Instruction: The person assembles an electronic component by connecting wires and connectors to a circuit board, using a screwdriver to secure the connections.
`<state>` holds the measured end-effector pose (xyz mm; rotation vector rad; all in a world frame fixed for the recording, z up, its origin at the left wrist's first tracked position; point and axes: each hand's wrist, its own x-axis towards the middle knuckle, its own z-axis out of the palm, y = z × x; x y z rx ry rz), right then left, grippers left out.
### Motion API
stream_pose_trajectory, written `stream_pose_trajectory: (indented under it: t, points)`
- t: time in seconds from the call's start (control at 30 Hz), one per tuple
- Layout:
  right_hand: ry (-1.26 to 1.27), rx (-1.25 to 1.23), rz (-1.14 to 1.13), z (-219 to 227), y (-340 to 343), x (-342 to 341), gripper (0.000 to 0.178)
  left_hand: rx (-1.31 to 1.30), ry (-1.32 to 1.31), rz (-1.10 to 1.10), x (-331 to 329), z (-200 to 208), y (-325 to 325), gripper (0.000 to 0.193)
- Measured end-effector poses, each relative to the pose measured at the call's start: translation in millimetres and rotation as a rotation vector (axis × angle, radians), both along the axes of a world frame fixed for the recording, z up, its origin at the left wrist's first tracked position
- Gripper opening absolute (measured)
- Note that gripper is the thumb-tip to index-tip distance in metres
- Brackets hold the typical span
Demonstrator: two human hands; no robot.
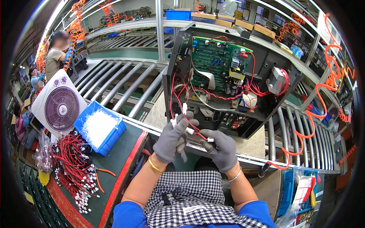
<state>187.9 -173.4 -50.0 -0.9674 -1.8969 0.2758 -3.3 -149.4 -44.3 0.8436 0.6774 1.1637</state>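
Both my hands wear grey gloves. My left hand is closed around red wires with white plug connectors sticking out past its fingers. Between thumb and fingers, my right hand pinches the end of a red wire lead, where a small white connector shows. The lead spans the gap between my hands. Just beyond them stands an open black metal equipment case. Inside it are a green circuit board, a silver block and red wiring. Some wires run from the case to my left hand.
A roller conveyor runs behind. At left, a green bench bears a purple-and-white fan, a blue bin of white cable ties, red wire leads and orange-handled pliers. Orange air hoses hang right. Another person stands far left.
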Motion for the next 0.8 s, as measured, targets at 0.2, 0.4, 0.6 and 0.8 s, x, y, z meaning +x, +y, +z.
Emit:
stream_pose_trajectory:
  t: [0.2,0.4,0.6,0.8]
  points:
    - [0.534,-0.57,0.082,-21.9,-6.7,12.1,0.038,0.174,0.311,0.29,-8.9,-48.9,-5.3,0.034]
    - [0.613,-0.938,0.161,-15.5,-10.5,10.4,0.055,1.278,1.039,0.48,7.7,-22.8,-13.6,0.033]
    - [0.724,-1.105,0.192,-7.6,-7.9,8.1,0.053,1.369,1.075,0.363,12.1,-26.8,18.6,0.05]
    - [1.306,-1.368,0.846,-32.7,7.2,27.0,0.054,1.364,1.066,0.207,14.8,-12.7,21.7,0.051]
